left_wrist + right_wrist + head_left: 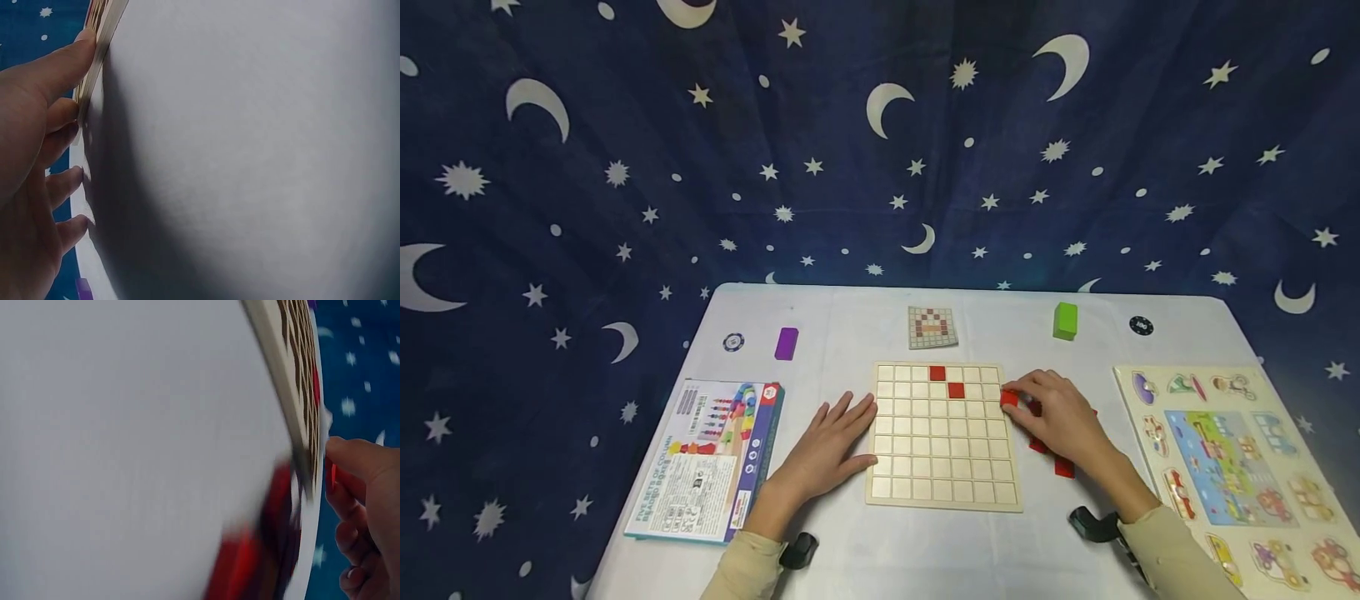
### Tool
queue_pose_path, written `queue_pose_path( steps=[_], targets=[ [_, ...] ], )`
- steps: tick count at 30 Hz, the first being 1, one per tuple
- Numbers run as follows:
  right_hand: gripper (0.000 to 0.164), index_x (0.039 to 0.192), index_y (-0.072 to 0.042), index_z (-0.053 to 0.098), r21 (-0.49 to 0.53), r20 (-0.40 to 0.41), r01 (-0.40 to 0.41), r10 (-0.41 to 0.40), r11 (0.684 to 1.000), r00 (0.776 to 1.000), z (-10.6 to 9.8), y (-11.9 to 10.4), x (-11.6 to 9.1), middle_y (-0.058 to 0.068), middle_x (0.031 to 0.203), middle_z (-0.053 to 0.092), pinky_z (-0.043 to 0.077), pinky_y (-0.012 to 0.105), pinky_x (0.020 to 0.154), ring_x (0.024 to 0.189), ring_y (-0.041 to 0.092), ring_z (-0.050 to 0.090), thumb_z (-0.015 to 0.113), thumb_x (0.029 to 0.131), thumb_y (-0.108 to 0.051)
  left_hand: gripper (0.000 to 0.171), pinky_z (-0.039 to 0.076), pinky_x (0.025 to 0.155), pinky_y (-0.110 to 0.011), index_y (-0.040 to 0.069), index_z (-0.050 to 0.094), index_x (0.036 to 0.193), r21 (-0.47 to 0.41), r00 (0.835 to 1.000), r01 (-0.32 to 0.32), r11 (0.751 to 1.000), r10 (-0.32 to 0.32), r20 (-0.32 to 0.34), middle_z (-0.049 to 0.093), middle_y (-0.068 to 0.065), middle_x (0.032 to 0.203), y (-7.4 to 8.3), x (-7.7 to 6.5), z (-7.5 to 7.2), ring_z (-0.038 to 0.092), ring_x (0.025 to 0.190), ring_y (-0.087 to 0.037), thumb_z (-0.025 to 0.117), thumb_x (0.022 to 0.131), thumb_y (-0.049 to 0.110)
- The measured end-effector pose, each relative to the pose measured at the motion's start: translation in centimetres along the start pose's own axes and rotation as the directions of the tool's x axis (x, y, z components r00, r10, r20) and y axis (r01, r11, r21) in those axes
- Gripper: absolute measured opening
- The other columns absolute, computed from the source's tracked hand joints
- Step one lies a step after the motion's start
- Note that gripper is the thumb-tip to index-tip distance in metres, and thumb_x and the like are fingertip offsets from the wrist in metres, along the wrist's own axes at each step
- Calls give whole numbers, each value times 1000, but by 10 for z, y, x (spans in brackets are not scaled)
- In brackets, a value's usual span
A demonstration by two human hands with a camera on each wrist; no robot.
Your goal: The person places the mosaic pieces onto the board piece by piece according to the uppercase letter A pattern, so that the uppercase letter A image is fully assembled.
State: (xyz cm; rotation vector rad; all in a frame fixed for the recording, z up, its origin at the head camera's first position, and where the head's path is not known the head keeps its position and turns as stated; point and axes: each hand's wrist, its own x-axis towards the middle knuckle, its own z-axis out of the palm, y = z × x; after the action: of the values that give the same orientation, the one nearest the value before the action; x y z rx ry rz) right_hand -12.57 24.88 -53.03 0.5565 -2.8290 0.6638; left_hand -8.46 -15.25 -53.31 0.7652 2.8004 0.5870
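A wooden grid board [940, 454] lies in the middle of the white table, with two red square tiles seated in its upper rows, one in the top row and another red tile [956, 390] diagonally below. My left hand [827, 450] lies with spread fingers along the board's left edge, thumb and fingertips touching it. Between thumb and fingers, my right hand [1060, 421] pinches a red square tile [1009, 398] at the board's right edge. Under and beside that hand are several loose red tiles [1064, 467], partly hidden by it.
Behind the board lies a pattern card [931, 343]. A purple block [786, 343], a green block [1064, 322] and two round chips stand farther back. To the left is a bead-set box [700, 467]; to the right, a picture puzzle board [1232, 467]. A starry curtain hangs behind.
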Motion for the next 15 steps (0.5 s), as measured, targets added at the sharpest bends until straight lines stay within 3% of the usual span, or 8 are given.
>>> queue_pose_path(
  steps=[6,15],
  targets=[
    [31,116,-16,83,33,71,55,-58,998,996,20,-23,10,0,109,74,54,44,88,99,19,65,88,88,-29,78,25,131,-67,11,38,166,2,1000,-8,1000,8,-6,36,-6,175,2,2,0,26,165,-40,67,103,47],
    [31,117,-20,84,89,103,6,-15,996,995,28,-26,12,-5,107,70,50,39,84,95,13,58,88,88,-29,79,25,131,-67,11,38,166,8,1000,-6,1000,6,-5,35,-5,176,0,1,1,25,165,-39,66,103,48]
  ],
)
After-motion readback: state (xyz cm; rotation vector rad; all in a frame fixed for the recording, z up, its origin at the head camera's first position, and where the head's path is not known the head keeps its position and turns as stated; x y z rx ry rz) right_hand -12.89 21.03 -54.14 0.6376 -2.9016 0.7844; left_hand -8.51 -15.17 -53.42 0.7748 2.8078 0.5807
